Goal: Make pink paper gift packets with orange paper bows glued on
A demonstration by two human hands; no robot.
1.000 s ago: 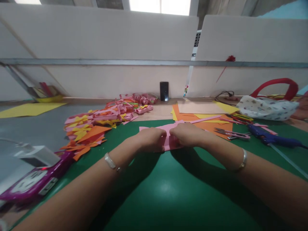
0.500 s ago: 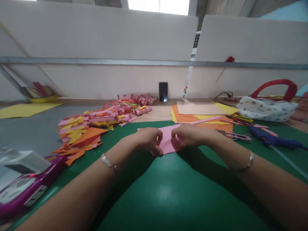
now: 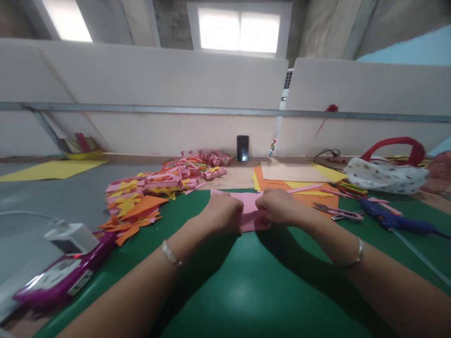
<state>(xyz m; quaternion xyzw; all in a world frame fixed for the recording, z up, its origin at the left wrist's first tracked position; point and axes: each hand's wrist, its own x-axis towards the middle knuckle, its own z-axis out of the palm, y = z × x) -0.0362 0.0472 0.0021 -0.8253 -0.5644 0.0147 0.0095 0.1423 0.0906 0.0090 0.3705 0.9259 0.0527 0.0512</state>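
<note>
A pink sheet of paper lies on the green mat between my hands, its near part bent up into a fold. My left hand is closed on the paper's left side, fingers curled inward. On the right side my right hand pinches the same paper, knuckles up. Both thumbs and the paper's lower corners are partly hidden by the hands. Behind my right hand, a pair of small scissors with pinkish handles rests beside orange paper sheets.
To the left sits a heap of pink, orange and yellow cut-paper pieces. A purple power strip holds a white charger. At right are a blue glue gun and a red-handled fabric basket. A phone leans against the back panel.
The view has tilted up slightly. My fingers have closed further on the pink paper, and its near edge is now folded over where it lay flatter before.
</note>
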